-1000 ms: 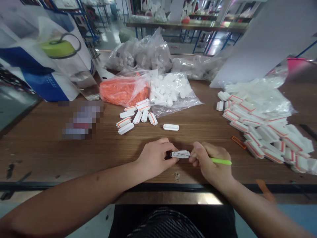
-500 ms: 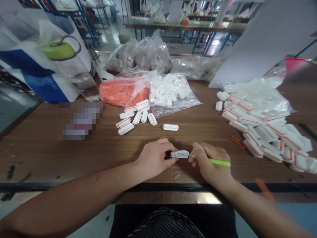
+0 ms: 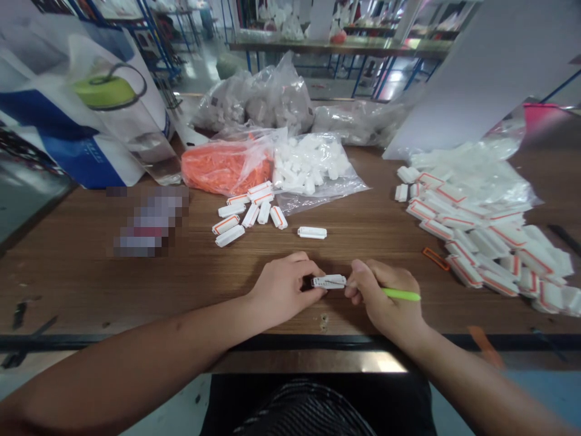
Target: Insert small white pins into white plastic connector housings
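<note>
My left hand (image 3: 284, 287) pinches a small white plastic connector (image 3: 330, 281) just above the wooden table (image 3: 91, 284), near its front edge. My right hand (image 3: 381, 297) is closed around a thin tool with a green handle (image 3: 402, 295), and the tool's tip touches the connector's right end. One loose white connector (image 3: 312, 232) lies on the table a little beyond my hands. Further back left sits a small cluster of white connectors with orange seals (image 3: 247, 213).
At the back stand a bag of orange parts (image 3: 218, 166) and a bag of white parts (image 3: 313, 163). A large pile of finished connectors (image 3: 481, 236) covers the right side, with a loose orange seal (image 3: 436, 258) beside it. A blue and white bag (image 3: 82, 109) stands back left.
</note>
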`<state>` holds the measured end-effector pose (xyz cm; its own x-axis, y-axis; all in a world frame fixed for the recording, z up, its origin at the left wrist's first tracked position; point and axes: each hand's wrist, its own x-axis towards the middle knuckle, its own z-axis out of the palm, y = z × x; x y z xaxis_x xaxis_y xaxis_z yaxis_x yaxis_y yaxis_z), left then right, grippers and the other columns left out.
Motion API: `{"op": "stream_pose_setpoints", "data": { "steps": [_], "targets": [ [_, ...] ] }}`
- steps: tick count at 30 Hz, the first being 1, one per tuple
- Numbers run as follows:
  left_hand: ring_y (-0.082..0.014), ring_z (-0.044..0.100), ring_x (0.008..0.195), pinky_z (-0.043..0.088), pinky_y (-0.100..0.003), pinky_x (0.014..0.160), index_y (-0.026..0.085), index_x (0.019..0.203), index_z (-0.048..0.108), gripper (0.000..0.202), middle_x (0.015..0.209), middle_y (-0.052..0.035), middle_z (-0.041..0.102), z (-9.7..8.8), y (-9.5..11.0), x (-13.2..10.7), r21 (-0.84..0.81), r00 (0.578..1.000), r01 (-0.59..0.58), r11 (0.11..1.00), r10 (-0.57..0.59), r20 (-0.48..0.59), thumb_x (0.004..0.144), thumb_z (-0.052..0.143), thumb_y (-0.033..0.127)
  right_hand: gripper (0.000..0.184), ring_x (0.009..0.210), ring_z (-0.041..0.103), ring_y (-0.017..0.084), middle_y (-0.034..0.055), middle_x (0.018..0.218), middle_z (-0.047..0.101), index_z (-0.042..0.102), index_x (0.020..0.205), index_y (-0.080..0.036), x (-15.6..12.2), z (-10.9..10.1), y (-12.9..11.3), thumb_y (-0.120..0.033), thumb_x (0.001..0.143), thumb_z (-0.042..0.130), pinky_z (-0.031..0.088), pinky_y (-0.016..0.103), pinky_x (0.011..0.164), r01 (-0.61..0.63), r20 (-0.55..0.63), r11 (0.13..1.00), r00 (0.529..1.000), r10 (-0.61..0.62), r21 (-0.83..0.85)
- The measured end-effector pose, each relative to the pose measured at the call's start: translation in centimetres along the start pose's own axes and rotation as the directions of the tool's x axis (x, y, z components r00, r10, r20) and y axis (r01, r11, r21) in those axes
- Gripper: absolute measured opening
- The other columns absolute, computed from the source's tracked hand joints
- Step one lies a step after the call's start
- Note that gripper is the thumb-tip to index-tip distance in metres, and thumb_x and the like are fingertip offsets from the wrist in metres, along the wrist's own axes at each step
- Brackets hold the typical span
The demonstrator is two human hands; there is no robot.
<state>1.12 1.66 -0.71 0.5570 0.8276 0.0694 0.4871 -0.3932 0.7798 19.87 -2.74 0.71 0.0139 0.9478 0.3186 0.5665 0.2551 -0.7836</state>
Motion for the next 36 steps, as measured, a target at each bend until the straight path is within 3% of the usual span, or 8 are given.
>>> {"op": "stream_pose_setpoints", "data": {
  "steps": [10, 25, 36],
  "targets": [
    [-0.0088, 0.049, 0.059, 0.036, -0.024, 0.057, 0.022, 0.089, 0.073, 0.012, 0.077, 0.0034, 0.057, -0.07, 0.05, 0.08, 0.015, 1.0, 0.013, 1.0, -0.013, 0.01, 0.077, 0.071, 0.021, 0.046, 0.039, 0.055, 0.007, -0.0027, 0.045, 0.059, 0.057, 0.052, -0.019, 0.26, 0.13, -0.17, -0.028, 0.095, 0.047, 0.042, 0.019, 0.044, 0.004, 0.037, 0.999, 0.999, -0.002, -0.034],
    [-0.0082, 0.048, 0.057, 0.036, -0.023, 0.056, 0.022, 0.09, 0.073, 0.011, 0.076, 0.0031, 0.058, -0.03, 0.04, 0.03, 0.002, 1.0, -0.013, 1.0, 0.013, -0.006, 0.079, 0.071, 0.022, 0.046, 0.039, 0.056, 0.008, -0.0017, 0.047, 0.061, 0.059, 0.053, -0.02, 0.08, -0.12, 0.16, -0.031, 0.096, 0.048, 0.045, 0.02, 0.045, -0.054, -0.057, 0.998, 0.997, 0.056, 0.039],
    [-0.0087, 0.049, 0.058, 0.036, -0.023, 0.056, 0.022, 0.088, 0.072, 0.01, 0.077, 0.0029, 0.059, -0.01, 0.1, 0.07, 0.017, 1.0, 0.002, 1.0, -0.002, -0.005, 0.078, 0.07, 0.022, 0.047, 0.039, 0.055, 0.009, -0.0018, 0.045, 0.059, 0.057, 0.051, -0.02, 0.37, 0.17, 0.04, -0.033, 0.095, 0.047, 0.043, 0.02, 0.043, -0.057, 0.0, 0.998, 0.998, 0.057, 0.008]
  ]
}}
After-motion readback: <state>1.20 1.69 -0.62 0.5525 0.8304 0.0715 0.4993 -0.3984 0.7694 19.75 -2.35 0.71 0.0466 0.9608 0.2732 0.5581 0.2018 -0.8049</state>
